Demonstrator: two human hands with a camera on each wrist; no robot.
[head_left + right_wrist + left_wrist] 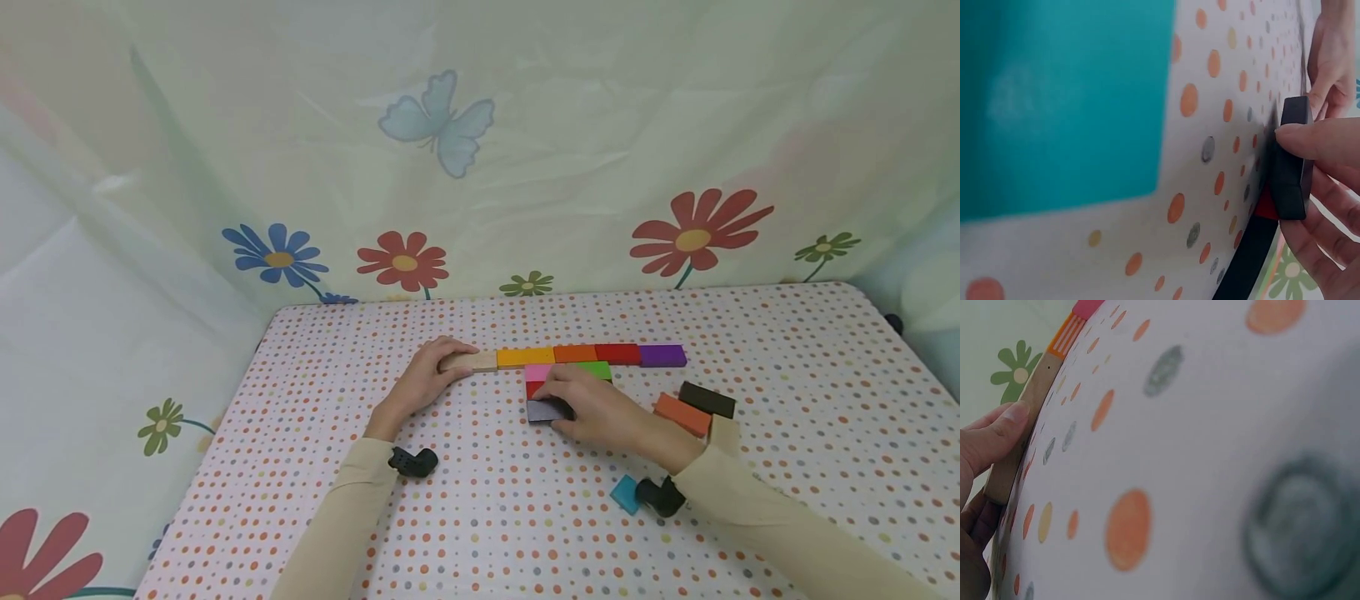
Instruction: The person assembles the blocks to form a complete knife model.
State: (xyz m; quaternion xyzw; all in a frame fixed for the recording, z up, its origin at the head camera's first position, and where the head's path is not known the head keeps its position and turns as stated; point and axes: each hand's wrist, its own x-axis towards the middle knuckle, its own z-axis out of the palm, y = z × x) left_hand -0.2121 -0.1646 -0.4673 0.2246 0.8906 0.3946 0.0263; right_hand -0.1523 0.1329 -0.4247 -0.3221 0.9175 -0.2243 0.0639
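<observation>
My left hand (426,382) grips a plain wooden block (483,361) at the left end of a row, thumb along its near side in the left wrist view. Rightward in that row lie a yellow block (525,358), an orange block (574,354), a red block (618,354) and a purple block (662,356). My right hand (600,412) pinches a black block (1292,156) between thumb and fingers, in front of the row. Beside it are a pink block (537,372), a green block (597,369) and another red block (533,389), partly hidden by the hand.
Right of my right wrist lie an orange-red block (682,415) and a black block (708,400). A turquoise block (623,494) sits by the right wrist camera (662,497). The dotted cloth (487,517) meets a flowered curtain (525,208) behind.
</observation>
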